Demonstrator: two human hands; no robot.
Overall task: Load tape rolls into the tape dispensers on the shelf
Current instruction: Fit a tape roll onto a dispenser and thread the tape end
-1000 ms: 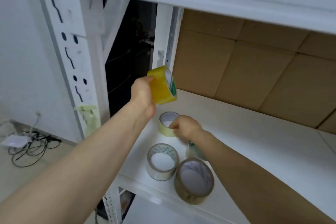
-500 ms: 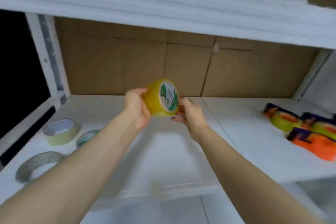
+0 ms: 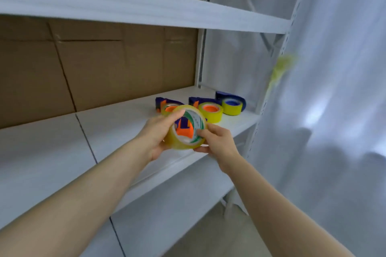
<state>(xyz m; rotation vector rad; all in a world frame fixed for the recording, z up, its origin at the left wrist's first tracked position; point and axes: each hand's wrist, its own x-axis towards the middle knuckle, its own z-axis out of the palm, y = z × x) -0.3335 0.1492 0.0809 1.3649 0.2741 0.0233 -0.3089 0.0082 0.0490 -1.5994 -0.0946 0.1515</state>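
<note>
A yellow tape roll [image 3: 177,142] with a green and white core label is held in the air above the white shelf [image 3: 62,152]. My left hand [image 3: 155,139] grips its left side and my right hand [image 3: 217,142] grips its right rim. Through the roll's hole an orange and blue tape dispenser [image 3: 183,129] shows on the shelf just behind it. Further right stand a dispenser holding yellow tape on an orange hub [image 3: 210,110] and another with a blue hub [image 3: 231,104]. A further dispenser [image 3: 165,104] sits partly hidden behind the held roll.
Brown cardboard [image 3: 94,69] lines the back of the shelf. A white shelf board [image 3: 125,6] runs overhead. A white upright post [image 3: 269,98] stands at the shelf's right end, with a white curtain [image 3: 334,110] beyond it. A lower shelf [image 3: 167,215] lies beneath.
The view has swung right along the shelf, from the loose rolls at the left end to the dispensers at the right end. Both hands now hold the yellow roll close to the dispensers.
</note>
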